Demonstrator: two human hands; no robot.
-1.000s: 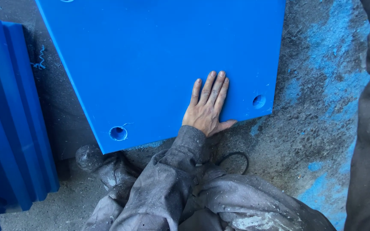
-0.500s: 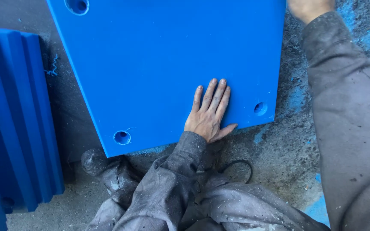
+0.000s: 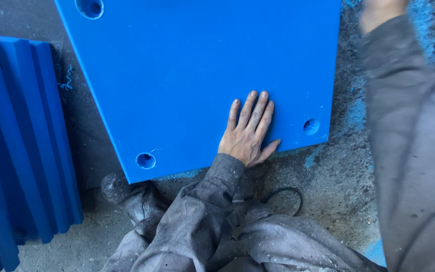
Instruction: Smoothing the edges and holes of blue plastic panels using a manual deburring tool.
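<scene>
- The blue plastic panel (image 3: 197, 75) lay flat on the concrete floor (image 3: 343, 181), its near edge just in front of the person's knees and its far part running out of the top of the view.
- The left hand (image 3: 247, 133) rested palm down on the panel close to that near edge, fingers straight and held together, thumb spread toward the edge. It was fully open and gripped nothing; it only pressed on the surface.
- The left sleeve (image 3: 197, 211) came up from the crouched body, bent at the elbow, so the weight seemed to fall through the wrist onto the panel.
- The right hand (image 3: 381, 12) reached up past the panel's right side, blurred and cut by the top of the view. I could not tell how far open it was or whether it held anything.
- The right sleeve (image 3: 414, 151) stretched long over the floor beside the panel, not touching it as far as could be seen.
- Risk, as I judged it: the panel looked smooth, and with only a flat palm on it, it could slide or turn on the dusty floor if pushed sideways.
- A round hole (image 3: 310, 126) sat just right of the left hand's fingers, another hole (image 3: 145, 160) near the left corner; a fingertip could catch in one.
- The ribbed blue block (image 3: 16, 151) stood well left, and a black cable loop (image 3: 283, 199) lay by the knees, where a shifting leg might snag it.
</scene>
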